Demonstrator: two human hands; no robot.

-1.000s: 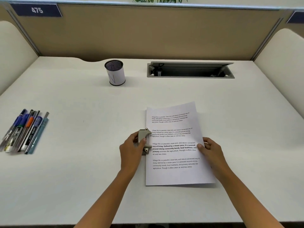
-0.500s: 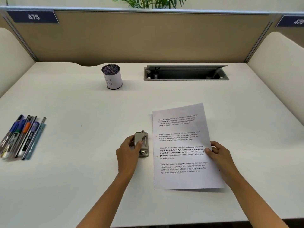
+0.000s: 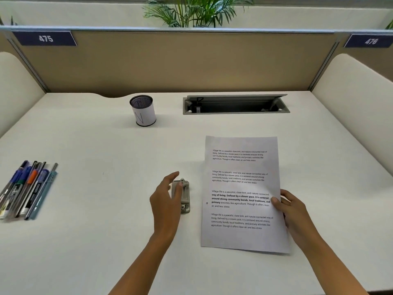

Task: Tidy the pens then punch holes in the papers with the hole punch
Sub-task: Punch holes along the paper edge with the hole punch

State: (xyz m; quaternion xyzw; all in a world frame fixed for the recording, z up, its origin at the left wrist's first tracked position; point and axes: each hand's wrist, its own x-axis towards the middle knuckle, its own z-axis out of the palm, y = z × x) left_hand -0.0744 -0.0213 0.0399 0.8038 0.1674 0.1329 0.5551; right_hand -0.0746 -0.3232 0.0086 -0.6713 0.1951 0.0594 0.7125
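A printed sheet of paper [image 3: 242, 167] lies on the white desk [image 3: 95, 209], with one punched hole at its left edge. My right hand [image 3: 293, 216] pinches the sheet's right edge, thumb on top. The small grey hole punch [image 3: 184, 194] sits on the desk just left of the sheet, apart from it. My left hand [image 3: 165, 201] hovers over the punch's left side with fingers spread and relaxed, the thumb touching its top. Several pens [image 3: 27, 188] lie side by side at the desk's left edge. A mesh pen cup [image 3: 143, 110] stands upright at the back, with nothing sticking out above its rim.
An open grey cable tray [image 3: 234, 104] is set into the desk at the back right of the cup. A tan partition [image 3: 191, 60] closes the back, and cream side panels stand on both sides.
The sheet has slid right, out of the punch, showing a hole at its left edge. My left hand has loosened from pressing the punch to open fingers. The view has tilted up.
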